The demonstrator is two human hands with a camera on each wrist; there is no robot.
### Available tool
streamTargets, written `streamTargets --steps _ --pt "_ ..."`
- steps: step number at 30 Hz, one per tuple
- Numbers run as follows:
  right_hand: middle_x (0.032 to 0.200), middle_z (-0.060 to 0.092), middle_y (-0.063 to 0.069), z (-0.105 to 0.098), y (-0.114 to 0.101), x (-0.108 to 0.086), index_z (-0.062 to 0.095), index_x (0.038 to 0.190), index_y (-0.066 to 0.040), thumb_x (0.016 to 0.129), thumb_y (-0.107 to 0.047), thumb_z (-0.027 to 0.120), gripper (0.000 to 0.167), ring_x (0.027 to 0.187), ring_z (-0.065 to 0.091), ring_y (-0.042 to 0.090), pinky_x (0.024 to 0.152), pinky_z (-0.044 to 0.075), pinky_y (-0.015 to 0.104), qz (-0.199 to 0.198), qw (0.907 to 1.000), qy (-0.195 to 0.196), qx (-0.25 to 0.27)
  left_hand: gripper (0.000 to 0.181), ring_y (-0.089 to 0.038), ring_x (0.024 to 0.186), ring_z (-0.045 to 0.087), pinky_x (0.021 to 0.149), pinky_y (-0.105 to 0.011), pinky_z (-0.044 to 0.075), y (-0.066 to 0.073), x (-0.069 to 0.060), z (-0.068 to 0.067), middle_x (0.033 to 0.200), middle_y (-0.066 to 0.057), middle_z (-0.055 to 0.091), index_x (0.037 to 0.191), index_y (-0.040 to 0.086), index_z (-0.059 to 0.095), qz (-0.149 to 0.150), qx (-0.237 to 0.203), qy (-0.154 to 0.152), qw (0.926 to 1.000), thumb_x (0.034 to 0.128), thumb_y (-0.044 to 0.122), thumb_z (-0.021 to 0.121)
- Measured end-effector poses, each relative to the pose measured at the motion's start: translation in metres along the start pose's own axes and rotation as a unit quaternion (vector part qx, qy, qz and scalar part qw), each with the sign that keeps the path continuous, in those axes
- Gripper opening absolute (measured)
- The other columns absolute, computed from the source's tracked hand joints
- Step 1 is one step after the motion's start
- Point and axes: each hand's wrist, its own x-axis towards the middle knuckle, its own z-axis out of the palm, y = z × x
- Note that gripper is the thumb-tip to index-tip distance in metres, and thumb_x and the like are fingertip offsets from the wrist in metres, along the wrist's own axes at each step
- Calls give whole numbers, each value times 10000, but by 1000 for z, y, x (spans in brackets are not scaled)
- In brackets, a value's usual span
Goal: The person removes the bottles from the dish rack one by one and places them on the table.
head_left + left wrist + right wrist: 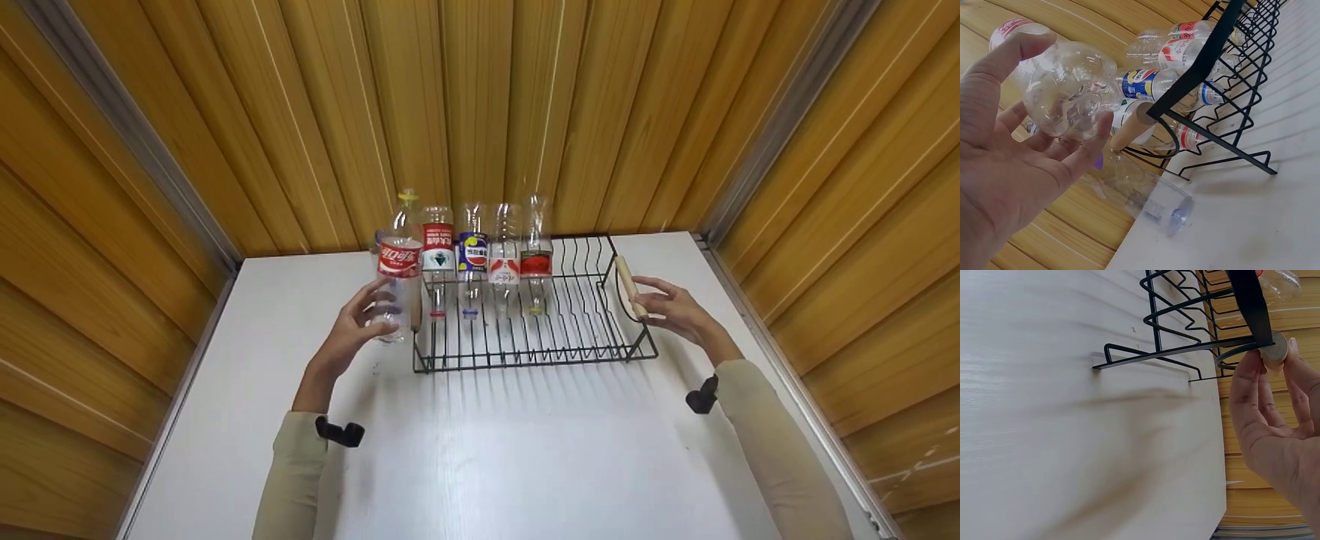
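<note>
My left hand holds a clear plastic cola bottle with a red label and yellow cap, upright at the rack's left end. In the left wrist view the bottle's base shows, raised off the table, with thumb and fingers around its side. At the other end, my right hand pinches the wooden handle of the black wire rack. Inside the rack, several empty bottles lean cap-down, among them one with a red-and-white label and one with a blue label.
Another clear bottle with a purple cap stands on the white table, behind the held bottle. Wood-look panels wall in the back and both sides. The rack's left wooden handle is close beside the held bottle.
</note>
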Motion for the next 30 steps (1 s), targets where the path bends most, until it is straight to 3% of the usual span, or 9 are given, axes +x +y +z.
streamTargets --steps 7,14,21,30 --pt "1161 709 -99 0 4 0 348 1597 -158 1025 -237 633 644 1043 646 49 997 543 363 -10 9998 70 -190 863 -318 1381 478 985 -370 553 0 -11 -11 1461 -133 465 1608 205 310 25 29 156 9999 887 66 763" --pt "1106 667 -130 -1 7 0 355 1595 -188 1035 -260 616 623 1031 637 48 1013 525 390 -15 9998 72 -170 891 -281 1394 469 1112 -495 460 -4 -16 -21 1470 -80 461 1619 265 270 -146 -160 447 9988 897 82 759" --pt "1130 665 -141 -2 8 0 325 1607 -180 1038 -296 607 645 1069 643 47 924 536 296 -36 9995 93 -310 838 -262 1362 515 1017 -325 538 -10 -18 -28 1448 -61 471 1597 241 281 -98 -468 715 9963 916 39 725" --pt "1154 658 -126 0 9 0 322 1609 -192 1041 -325 598 646 1066 642 40 1048 478 434 -5 9988 158 -473 795 -335 1407 487 1005 -260 534 -20 -16 -37 1441 -81 473 1588 235 286 -226 -698 1144 9907 941 1 684"
